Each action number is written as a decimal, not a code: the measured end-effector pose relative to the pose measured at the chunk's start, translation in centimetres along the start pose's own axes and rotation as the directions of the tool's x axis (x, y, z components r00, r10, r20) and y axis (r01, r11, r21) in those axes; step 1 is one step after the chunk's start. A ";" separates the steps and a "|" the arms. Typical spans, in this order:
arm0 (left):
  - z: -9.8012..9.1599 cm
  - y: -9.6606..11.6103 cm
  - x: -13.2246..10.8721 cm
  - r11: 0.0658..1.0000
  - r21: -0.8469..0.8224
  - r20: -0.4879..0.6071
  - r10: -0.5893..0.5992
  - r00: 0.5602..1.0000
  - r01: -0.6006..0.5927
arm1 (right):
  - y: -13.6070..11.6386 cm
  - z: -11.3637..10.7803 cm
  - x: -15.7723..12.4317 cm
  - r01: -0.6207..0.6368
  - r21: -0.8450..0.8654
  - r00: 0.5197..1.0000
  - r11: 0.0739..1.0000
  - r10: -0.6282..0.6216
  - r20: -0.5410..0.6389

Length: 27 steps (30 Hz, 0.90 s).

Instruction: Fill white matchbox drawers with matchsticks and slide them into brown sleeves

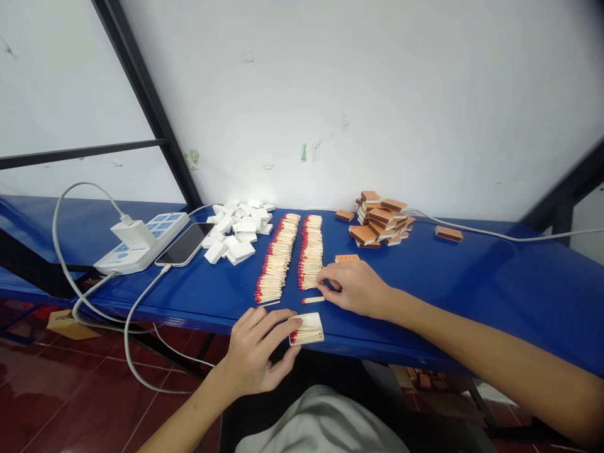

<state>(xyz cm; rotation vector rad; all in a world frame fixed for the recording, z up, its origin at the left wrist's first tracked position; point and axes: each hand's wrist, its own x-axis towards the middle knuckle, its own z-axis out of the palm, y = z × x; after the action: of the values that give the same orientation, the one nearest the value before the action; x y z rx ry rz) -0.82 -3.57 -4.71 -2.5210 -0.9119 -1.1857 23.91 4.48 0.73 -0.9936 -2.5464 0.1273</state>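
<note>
My left hand (pixel 264 346) grips a white matchbox tray (pixel 322 319) at the table's front edge, with red-headed matchsticks lying inside and a bare strip along its far side. Behind it, the fingers of my right hand (pixel 352 284) are pinched at the near end of the right row of matchsticks (pixel 311 251), at their plain ends. One matchstick (pixel 313 300) lies slightly apart in front of that row, its plain end close to my right fingertips. A second row of matchsticks (pixel 277 258) runs alongside on the left. Just behind my right hand lies an orange-brown matchbox (pixel 347 258), partly hidden.
White empty-looking trays (pixel 236 226) are heaped at the back left. Brown matchboxes (pixel 382 220) are piled at the back right, and a single matchbox (pixel 448 234) sits farther right. A phone (pixel 185 244), a power strip (pixel 141 245) and white cables occupy the left side.
</note>
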 end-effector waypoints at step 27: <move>0.1 0.0 0.1 1.000 -0.011 0.007 -0.001 1.000 0.001 | -0.6 0.2 -0.1 0.007 0.127 0.999 0.992 0.000 -0.052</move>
<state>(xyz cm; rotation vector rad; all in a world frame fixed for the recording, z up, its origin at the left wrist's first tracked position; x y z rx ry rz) -0.77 -3.49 -4.70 -2.5356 -0.9113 -1.1862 23.51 3.94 0.70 -0.9315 -2.4591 0.2559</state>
